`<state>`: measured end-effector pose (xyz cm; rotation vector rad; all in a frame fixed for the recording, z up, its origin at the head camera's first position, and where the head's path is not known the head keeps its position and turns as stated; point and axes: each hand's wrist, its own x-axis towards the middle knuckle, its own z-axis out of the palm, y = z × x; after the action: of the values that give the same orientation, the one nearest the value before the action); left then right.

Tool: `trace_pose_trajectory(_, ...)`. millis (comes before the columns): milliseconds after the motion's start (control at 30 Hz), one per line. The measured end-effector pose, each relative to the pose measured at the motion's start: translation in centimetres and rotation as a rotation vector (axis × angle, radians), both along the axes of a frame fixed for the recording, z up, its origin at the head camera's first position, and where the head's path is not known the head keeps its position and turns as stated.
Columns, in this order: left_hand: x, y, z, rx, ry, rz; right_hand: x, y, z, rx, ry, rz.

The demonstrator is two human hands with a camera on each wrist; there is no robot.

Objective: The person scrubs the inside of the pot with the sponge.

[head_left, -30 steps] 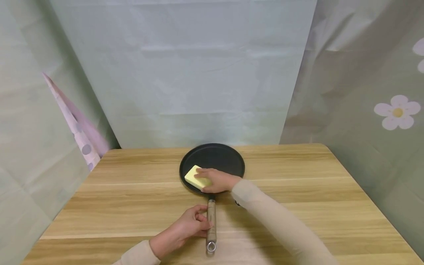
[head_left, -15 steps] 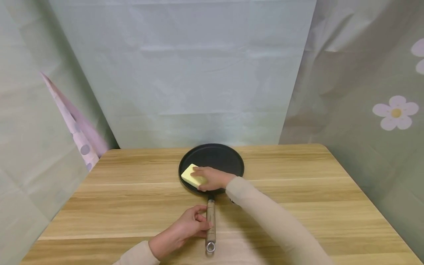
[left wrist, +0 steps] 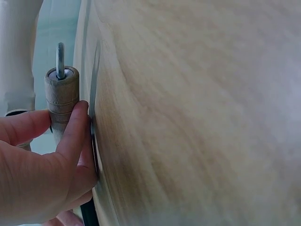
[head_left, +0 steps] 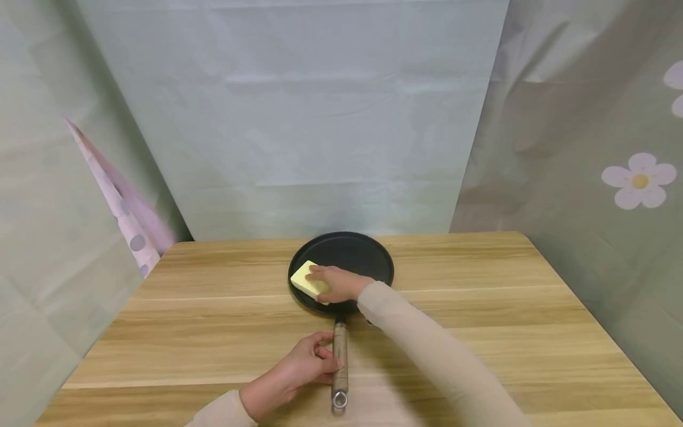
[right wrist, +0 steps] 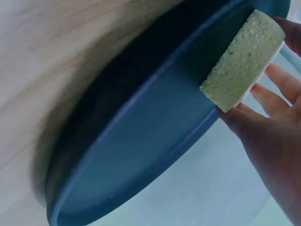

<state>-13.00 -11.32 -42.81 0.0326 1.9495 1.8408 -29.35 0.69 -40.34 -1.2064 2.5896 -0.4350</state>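
Observation:
A black, shallow frying pan (head_left: 352,252) lies flat on the wooden table, its wooden handle (head_left: 340,347) toward me. My left hand (head_left: 305,362) pinches that handle between thumb and fingers; the left wrist view shows the grip just below the metal ring (left wrist: 60,61) at its end. Inside the pan, at its left side, sits a pale yellow sponge (head_left: 305,281). My right hand (head_left: 337,283) grips the sponge from above, fingers over its top. Pores show on the sponge's side (right wrist: 242,61) in the right wrist view, where it stands against the pan's surface.
The wooden table (head_left: 213,332) extends to both sides of the pan. A pale cloth backdrop (head_left: 320,118) hangs behind its far edge, and a cloth with flowers (head_left: 565,178) hangs on the right. A pink, dotted cloth fold (head_left: 130,222) shows at the left.
My right hand has slid the sponge a short way left and slightly away from me across the pan. The left hand keeps its hold on the handle, and the pan stays almost in place.

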Motion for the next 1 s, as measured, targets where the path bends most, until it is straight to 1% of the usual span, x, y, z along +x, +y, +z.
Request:
trace_pose_trajectory(333,0.1,0.1,0.1,0.000,0.012,0.002,-0.6,-0.7,0.1,0.026,0.005,-0.030)
trace_pose_trajectory(467,0.1,0.0,0.2,-0.004,0.006,-0.001,-1.0,-0.9,0.1,0.013,-0.006,-0.045)
trace_pose_trajectory(500,0.1,0.0,0.2,-0.006,0.006,-0.002,-1.5,-0.9,-0.3,0.003,0.004,-0.036)
trace_pose_trajectory(600,0.1,0.0,0.2,-0.009,0.011,-0.001,-1.8,-0.9,-0.3,-0.009,-0.008,-0.041)
trace_pose_trajectory(700,0.1,0.0,0.1,-0.005,0.014,0.003,-2.0,-1.1,-0.3,-0.010,-0.014,-0.048)
trace_pose_trajectory(733,0.1,0.0,0.1,-0.004,0.016,0.004,-1.7,-1.2,0.1,-0.003,-0.027,-0.063)
trace_pose_trajectory(1000,0.1,0.0,0.0,0.016,0.020,0.003,-2.0,-1.5,0.4,0.028,-0.008,-0.095)
